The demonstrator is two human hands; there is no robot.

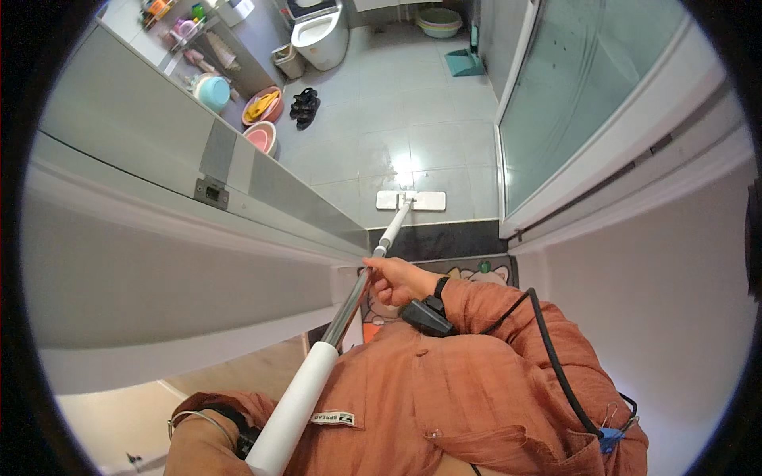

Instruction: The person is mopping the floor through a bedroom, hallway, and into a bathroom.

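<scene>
A flat mop with a white rectangular head rests on the grey floor tiles just beyond a dark threshold. Its pole, bare metal in the middle, slants back towards me and ends in a thick white grip. Around the metal section, the fingers of my right hand are closed. My left hand is at the bottom left beside the white grip, cut off by the picture's edge. Its fingers are hidden, so their hold does not show. The tiles past the mop head look wet and shiny.
A dark threshold crosses the doorway, with a patterned mat before it. A glass door bounds the right. Basins, black sandals, a bin, a toilet and a teal dustpan stand beyond.
</scene>
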